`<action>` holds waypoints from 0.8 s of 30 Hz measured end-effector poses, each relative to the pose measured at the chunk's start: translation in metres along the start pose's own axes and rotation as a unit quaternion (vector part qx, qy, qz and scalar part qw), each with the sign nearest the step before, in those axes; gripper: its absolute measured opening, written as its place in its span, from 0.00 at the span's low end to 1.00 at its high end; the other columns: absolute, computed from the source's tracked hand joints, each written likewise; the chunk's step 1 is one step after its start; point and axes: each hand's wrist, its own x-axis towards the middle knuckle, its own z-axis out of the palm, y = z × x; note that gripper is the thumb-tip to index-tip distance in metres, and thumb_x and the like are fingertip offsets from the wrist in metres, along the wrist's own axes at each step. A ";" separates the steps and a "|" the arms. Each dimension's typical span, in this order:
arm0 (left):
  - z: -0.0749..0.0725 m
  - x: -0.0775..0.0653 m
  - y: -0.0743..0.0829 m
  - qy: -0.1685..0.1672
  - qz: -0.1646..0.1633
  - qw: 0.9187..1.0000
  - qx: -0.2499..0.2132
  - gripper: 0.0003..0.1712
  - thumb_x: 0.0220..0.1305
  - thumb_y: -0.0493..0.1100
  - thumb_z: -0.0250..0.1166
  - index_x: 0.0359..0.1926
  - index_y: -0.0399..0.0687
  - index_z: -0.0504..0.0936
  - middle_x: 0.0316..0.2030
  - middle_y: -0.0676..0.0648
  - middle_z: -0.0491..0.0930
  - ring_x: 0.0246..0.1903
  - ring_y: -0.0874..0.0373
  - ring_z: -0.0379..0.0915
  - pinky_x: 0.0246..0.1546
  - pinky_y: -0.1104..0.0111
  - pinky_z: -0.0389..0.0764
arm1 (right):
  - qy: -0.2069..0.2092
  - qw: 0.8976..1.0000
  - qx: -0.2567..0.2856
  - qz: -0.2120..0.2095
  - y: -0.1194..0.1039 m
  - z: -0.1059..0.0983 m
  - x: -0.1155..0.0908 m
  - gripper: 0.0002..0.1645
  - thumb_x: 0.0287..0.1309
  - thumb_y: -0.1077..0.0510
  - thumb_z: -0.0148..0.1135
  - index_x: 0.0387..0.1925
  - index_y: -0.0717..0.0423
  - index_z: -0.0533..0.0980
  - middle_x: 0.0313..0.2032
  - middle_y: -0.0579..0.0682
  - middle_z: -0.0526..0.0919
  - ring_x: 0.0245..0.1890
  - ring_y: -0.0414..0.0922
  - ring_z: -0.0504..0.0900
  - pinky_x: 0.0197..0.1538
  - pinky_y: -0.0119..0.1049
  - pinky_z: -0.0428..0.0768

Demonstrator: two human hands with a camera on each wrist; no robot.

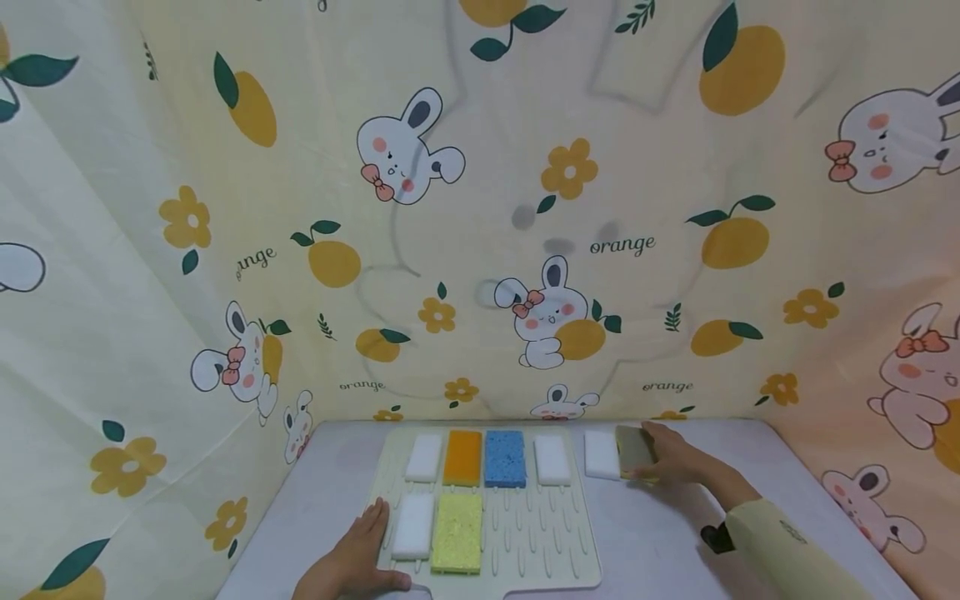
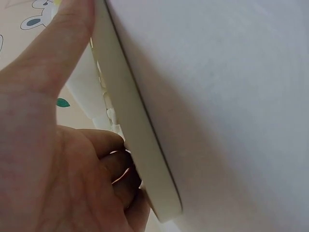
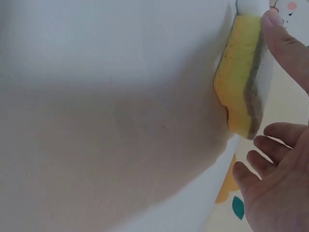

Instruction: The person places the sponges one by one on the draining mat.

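My left hand (image 1: 348, 550) rests at the left edge of a cream ribbed drying tray (image 1: 540, 542), fingers along its side and thumb at the front edge. In the left wrist view the fingertips touch the tray's rim (image 2: 140, 130). On the table to the right of the tray lies a yellow sponge (image 3: 241, 72) with a grey scouring side facing up. My right hand (image 1: 671, 457) spans its right part. The right wrist view shows the thumb against one end of the sponge and the other fingers loosely spread close to the opposite end.
Along the tray's back row lie a white sponge (image 1: 424, 458), an orange sponge (image 1: 462, 457), a blue sponge (image 1: 505, 458) and another white sponge (image 1: 553, 460). In front are a white sponge (image 1: 412, 527) and a yellow sponge (image 1: 457, 533). Beside the grey-topped sponge lies a white sponge (image 1: 601, 455). A patterned curtain (image 1: 465, 250) surrounds the table.
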 end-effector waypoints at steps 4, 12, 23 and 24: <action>0.001 0.001 -0.004 -0.003 0.018 1.000 0.008 0.77 0.50 0.69 0.83 0.80 0.23 0.53 0.80 0.23 0.52 0.80 0.26 0.49 0.79 0.37 0.54 | 0.003 1.000 0.000 -0.011 0.001 -0.002 0.002 0.80 0.50 0.36 0.85 0.78 0.82 0.47 0.74 0.82 0.58 0.68 0.73 0.67 0.70 0.72 0.69; 0.011 0.011 -0.021 0.006 0.043 0.999 -0.003 0.84 0.46 0.79 0.78 0.80 0.21 0.51 0.80 0.21 0.50 0.79 0.23 0.47 0.78 0.33 0.51 | 0.003 1.000 0.005 -0.008 0.009 0.000 0.007 0.81 0.49 0.34 0.85 0.78 0.81 0.48 0.72 0.78 0.63 0.64 0.68 0.71 0.66 0.68 0.74; 0.011 0.009 -0.019 0.005 0.038 0.999 0.005 0.83 0.46 0.78 0.78 0.80 0.21 0.51 0.80 0.22 0.50 0.79 0.24 0.48 0.79 0.34 0.51 | 0.010 1.000 0.021 -0.011 0.011 0.003 0.005 0.77 0.50 0.36 0.85 0.77 0.81 0.51 0.70 0.77 0.66 0.62 0.66 0.72 0.64 0.65 0.76; 0.010 0.007 -0.016 0.002 0.034 0.999 0.005 0.83 0.46 0.77 0.79 0.80 0.21 0.51 0.80 0.22 0.50 0.80 0.25 0.48 0.79 0.34 0.51 | 0.013 1.000 0.013 -0.014 0.012 0.004 0.005 0.77 0.51 0.36 0.85 0.77 0.81 0.51 0.69 0.78 0.66 0.62 0.66 0.72 0.63 0.65 0.76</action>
